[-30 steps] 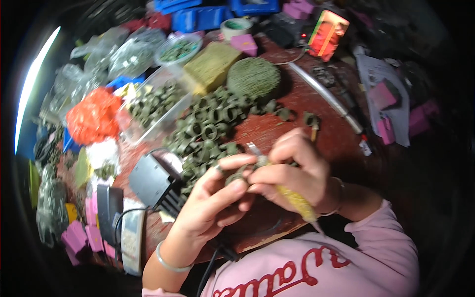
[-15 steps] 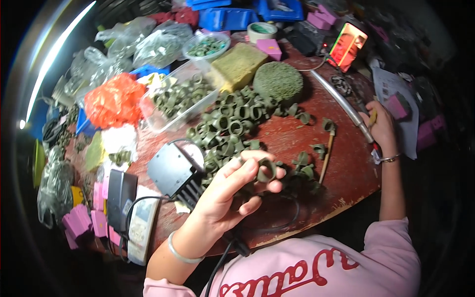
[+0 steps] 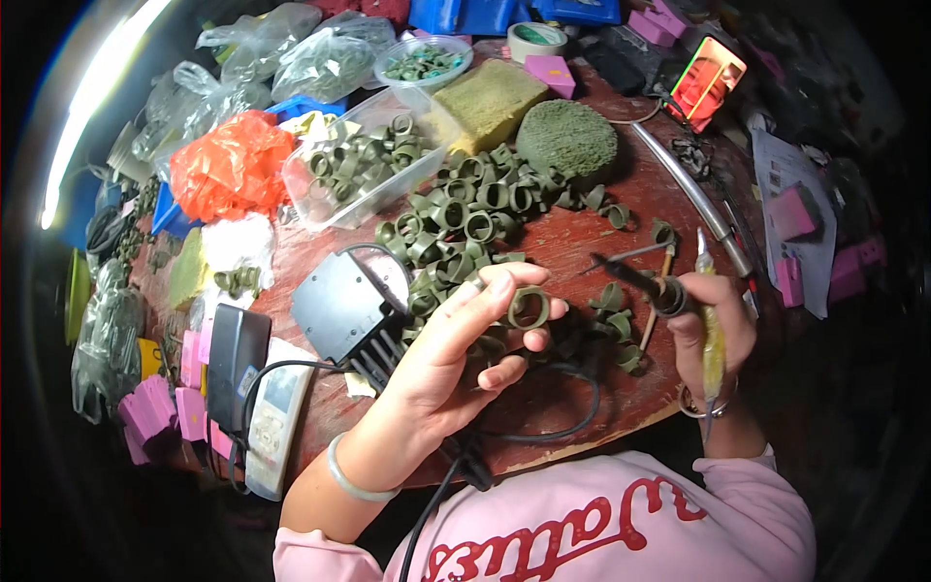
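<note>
My left hand (image 3: 436, 359) is closed, with a dark green ring (image 3: 529, 307) pinched between thumb and fingers above the table's near side. Closed too, my right hand (image 3: 720, 325) is to the right of that ring, apart from it. It grips a slim double-pointed tool with a yellow handle (image 3: 714, 354), standing nearly upright. The same hand holds a dark, pen-like tool (image 3: 667, 295) pointing left; its tip is blurred. More green rings (image 3: 475, 209) are heaped on the red table (image 3: 572, 254), and loose green pieces (image 3: 616, 320) lie between my hands.
A clear plastic box (image 3: 378, 199) holds more rings. Behind are a yellow sponge (image 3: 493, 102) and a round green pad (image 3: 567, 141). A grey metal device (image 3: 341, 303) with a black cable (image 3: 582, 417) sits by my left forearm. A silver tube (image 3: 689, 194) and lit phone (image 3: 706, 85) are at right.
My right hand has come left and nearer from beside the silver tube, bringing the yellow-handled tool, and now also shows the dark pen-like tool. My left hand keeps its ring, turned slightly.
</note>
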### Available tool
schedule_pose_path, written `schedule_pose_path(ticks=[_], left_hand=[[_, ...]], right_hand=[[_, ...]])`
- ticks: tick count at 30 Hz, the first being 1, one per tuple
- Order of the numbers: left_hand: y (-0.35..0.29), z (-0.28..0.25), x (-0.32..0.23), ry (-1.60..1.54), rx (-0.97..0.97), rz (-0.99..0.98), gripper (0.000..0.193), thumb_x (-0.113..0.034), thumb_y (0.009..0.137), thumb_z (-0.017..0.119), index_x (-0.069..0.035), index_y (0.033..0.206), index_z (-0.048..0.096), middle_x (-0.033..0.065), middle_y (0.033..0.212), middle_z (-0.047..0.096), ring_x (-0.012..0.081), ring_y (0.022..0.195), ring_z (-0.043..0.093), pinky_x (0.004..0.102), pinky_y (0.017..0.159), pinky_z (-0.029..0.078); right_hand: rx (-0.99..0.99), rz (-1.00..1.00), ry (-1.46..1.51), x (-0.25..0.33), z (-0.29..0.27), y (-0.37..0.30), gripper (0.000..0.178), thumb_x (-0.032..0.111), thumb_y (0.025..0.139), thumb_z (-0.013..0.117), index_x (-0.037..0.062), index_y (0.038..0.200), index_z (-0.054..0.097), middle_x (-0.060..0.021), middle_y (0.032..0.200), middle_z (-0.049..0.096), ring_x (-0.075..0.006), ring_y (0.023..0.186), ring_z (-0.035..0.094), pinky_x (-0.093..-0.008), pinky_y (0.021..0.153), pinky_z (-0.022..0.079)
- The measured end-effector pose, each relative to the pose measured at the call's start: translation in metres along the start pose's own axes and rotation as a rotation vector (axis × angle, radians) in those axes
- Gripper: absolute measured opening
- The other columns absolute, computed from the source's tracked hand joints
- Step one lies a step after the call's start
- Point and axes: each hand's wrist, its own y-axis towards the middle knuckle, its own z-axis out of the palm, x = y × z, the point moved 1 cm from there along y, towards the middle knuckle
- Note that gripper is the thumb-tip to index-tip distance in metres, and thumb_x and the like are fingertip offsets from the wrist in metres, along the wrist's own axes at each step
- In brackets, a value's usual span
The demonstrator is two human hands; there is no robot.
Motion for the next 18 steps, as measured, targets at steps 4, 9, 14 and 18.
schedule_pose_path(ticks=[4, 9, 14, 18], left_hand=[[0.000, 0.000, -0.002, 0.028, 0.014, -0.005, 0.032, -0.027, 0.097, 0.053, -0.007, 0.121, 0.049, 0.0142, 0.105, 0.057, 0.0107, 0.076, 0.052, 0.0118, 0.040, 0.034], [-0.003, -0.005, -0.002, -0.034, -0.022, 0.014, 0.032, -0.022, 0.096, 0.053, -0.007, 0.124, 0.048, 0.0165, 0.105, 0.057, 0.0113, 0.075, 0.051, 0.0101, 0.038, 0.036], [0.000, 0.007, 0.000, 0.002, -0.014, -0.020, 0.032, -0.026, 0.097, 0.053, -0.008, 0.123, 0.047, 0.0167, 0.103, 0.059, 0.0086, 0.069, 0.050, 0.0123, 0.040, 0.033], [0.001, 0.002, 0.001, 0.001, 0.005, -0.006, 0.032, -0.025, 0.097, 0.053, -0.008, 0.123, 0.047, 0.0162, 0.102, 0.059, 0.0079, 0.068, 0.050, 0.0120, 0.040, 0.033]], right_hand=[[0.094, 0.030, 0.083, 0.001, 0.005, -0.007, 0.033, 0.032, 0.087, 0.068, -0.0002, 0.091, 0.060, -0.0100, 0.071, 0.060, -0.0223, 0.059, 0.060, -0.0313, 0.054, 0.048], [0.145, -0.026, 0.119, 0.005, 0.013, 0.001, 0.030, 0.027, 0.084, 0.073, 0.0004, 0.091, 0.061, -0.0103, 0.074, 0.063, -0.0240, 0.061, 0.061, -0.0322, 0.056, 0.049], [0.160, 0.018, 0.055, 0.005, 0.002, -0.003, 0.031, 0.028, 0.086, 0.070, -0.0006, 0.091, 0.060, -0.0100, 0.073, 0.062, -0.0226, 0.060, 0.060, -0.0317, 0.054, 0.048], [0.181, -0.003, 0.076, 0.005, 0.008, -0.001, 0.030, 0.026, 0.086, 0.070, -0.0012, 0.092, 0.059, -0.0098, 0.072, 0.061, -0.0222, 0.059, 0.059, -0.0314, 0.054, 0.047]])
